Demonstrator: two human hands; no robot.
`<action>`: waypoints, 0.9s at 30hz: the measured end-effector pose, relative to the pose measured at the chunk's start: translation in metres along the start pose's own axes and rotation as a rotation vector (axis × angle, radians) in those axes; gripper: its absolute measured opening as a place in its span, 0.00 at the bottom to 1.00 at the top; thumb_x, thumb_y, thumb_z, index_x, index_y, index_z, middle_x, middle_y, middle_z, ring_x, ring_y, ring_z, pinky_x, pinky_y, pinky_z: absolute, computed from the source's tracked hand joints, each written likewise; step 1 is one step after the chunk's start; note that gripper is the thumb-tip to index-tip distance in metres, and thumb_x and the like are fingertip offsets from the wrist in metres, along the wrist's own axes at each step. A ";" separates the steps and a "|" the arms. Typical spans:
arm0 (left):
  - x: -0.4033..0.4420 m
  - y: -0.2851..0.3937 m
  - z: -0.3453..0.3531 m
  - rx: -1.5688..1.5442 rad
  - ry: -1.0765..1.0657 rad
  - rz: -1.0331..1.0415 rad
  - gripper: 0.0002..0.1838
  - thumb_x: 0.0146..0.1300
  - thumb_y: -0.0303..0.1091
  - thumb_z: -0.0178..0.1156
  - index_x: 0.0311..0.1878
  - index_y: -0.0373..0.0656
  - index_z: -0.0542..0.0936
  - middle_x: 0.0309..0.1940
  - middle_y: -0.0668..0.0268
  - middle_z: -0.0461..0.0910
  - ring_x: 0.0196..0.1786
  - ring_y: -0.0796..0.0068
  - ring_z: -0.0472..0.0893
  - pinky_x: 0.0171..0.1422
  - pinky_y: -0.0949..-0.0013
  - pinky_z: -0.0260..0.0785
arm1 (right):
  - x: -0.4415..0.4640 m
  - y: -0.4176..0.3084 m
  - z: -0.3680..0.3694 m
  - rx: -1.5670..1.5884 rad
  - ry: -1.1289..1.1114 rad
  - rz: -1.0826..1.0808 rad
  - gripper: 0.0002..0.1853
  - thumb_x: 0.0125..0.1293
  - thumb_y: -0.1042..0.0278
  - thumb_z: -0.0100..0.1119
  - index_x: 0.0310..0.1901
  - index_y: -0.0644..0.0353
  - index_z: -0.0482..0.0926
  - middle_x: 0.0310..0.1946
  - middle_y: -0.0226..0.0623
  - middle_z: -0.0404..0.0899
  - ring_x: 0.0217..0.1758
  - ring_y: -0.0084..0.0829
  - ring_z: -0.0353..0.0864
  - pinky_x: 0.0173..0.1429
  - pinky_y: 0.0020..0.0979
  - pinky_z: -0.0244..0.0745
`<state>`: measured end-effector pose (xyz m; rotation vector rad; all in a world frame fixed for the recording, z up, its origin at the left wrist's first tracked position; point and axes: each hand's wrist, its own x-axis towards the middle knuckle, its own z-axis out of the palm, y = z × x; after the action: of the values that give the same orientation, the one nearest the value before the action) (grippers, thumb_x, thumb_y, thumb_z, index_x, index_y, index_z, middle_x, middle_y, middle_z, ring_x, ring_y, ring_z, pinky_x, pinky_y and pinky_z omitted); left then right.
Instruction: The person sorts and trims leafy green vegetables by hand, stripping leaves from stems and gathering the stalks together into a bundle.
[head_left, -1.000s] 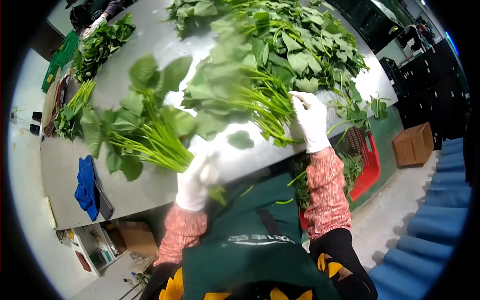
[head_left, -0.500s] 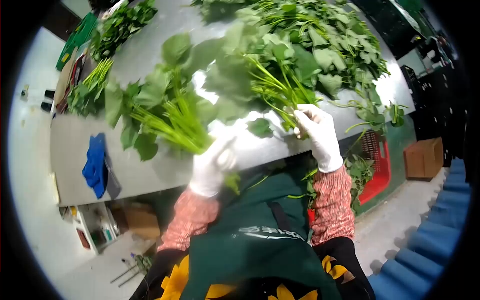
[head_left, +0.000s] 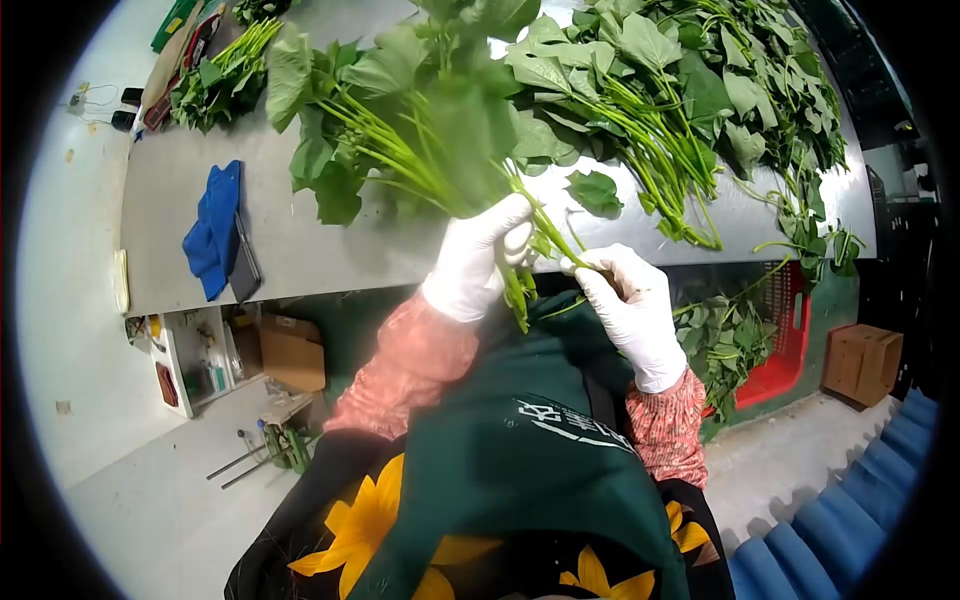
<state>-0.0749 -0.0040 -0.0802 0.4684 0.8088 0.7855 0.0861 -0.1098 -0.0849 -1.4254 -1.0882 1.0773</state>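
Left hand, in a white glove (head_left: 478, 258): fingers clamped around the lower stems of a loose bunch of long, pale-green stems with broad green leaves (head_left: 385, 135). The bunch is above the near edge of the table, leaves fanned up and away from the wearer; some are blurred. Short stem ends with small leaves hang below the fist.

Right hand, in a matching white glove (head_left: 628, 305): thumb and forefinger together, pinching the lower end of a single slender green stem (head_left: 548, 228) that slants up toward the bunch. Hands close to each other, apart.

Work surface: grey metal table (head_left: 300, 265). Just beyond the right hand, a loose dark-green leaf (head_left: 595, 193) lies flat. Farther right, a laid-down bundle of green stems (head_left: 655, 150) points its cut ends to the near edge, next to a large heap of leafy greens (head_left: 770, 100). Far left, a smaller stem bundle (head_left: 225, 78); nearer, a crumpled blue cloth (head_left: 212, 230) beside a dark flat object (head_left: 243, 265), identity unclear.

Below the table edge, right: red plastic crate (head_left: 780, 378) with green leafy sprigs (head_left: 735, 343) at it. Farther right on the floor, brown cardboard box (head_left: 860, 362).
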 end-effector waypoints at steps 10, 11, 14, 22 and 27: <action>0.012 0.005 -0.001 -0.141 0.095 0.067 0.10 0.70 0.34 0.59 0.46 0.36 0.79 0.15 0.77 0.60 0.17 0.83 0.57 0.27 0.73 0.56 | -0.053 -0.014 -0.124 -1.279 0.398 0.195 0.28 0.57 0.64 0.75 0.60 0.51 0.80 0.23 0.31 0.79 0.23 0.27 0.75 0.32 0.29 0.75; 0.012 -0.005 0.000 -0.088 0.003 0.048 0.10 0.69 0.33 0.59 0.46 0.35 0.79 0.15 0.76 0.62 0.17 0.82 0.59 0.27 0.73 0.56 | -0.053 -0.016 -0.118 -1.224 0.399 0.234 0.38 0.51 0.61 0.78 0.67 0.45 0.75 0.25 0.30 0.78 0.24 0.28 0.75 0.33 0.29 0.76; 0.003 -0.023 0.017 -0.040 -0.039 -0.056 0.11 0.69 0.33 0.60 0.46 0.34 0.80 0.15 0.75 0.63 0.16 0.81 0.60 0.26 0.74 0.55 | -0.030 -0.036 -0.060 -0.806 0.332 -0.190 0.30 0.52 0.71 0.77 0.59 0.58 0.81 0.24 0.28 0.68 0.25 0.19 0.66 0.32 0.23 0.68; -0.002 -0.001 0.012 -0.139 0.038 0.023 0.07 0.72 0.33 0.57 0.38 0.40 0.76 0.12 0.79 0.56 0.15 0.83 0.55 0.25 0.75 0.50 | -0.009 -0.014 -0.032 -0.496 0.528 -0.316 0.03 0.69 0.75 0.60 0.38 0.63 0.81 0.22 0.26 0.73 0.21 0.16 0.68 0.27 0.18 0.61; 0.009 0.001 -0.001 -0.164 -0.029 0.034 0.09 0.70 0.34 0.60 0.41 0.37 0.80 0.13 0.78 0.58 0.15 0.83 0.55 0.24 0.74 0.50 | -0.034 0.014 -0.102 0.752 0.427 0.038 0.29 0.76 0.51 0.52 0.67 0.69 0.67 0.34 0.36 0.84 0.17 0.12 0.65 0.21 0.16 0.61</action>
<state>-0.0723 0.0037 -0.0841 0.3472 0.7044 0.8667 0.1803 -0.1642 -0.0862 -0.9890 -0.2876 0.9940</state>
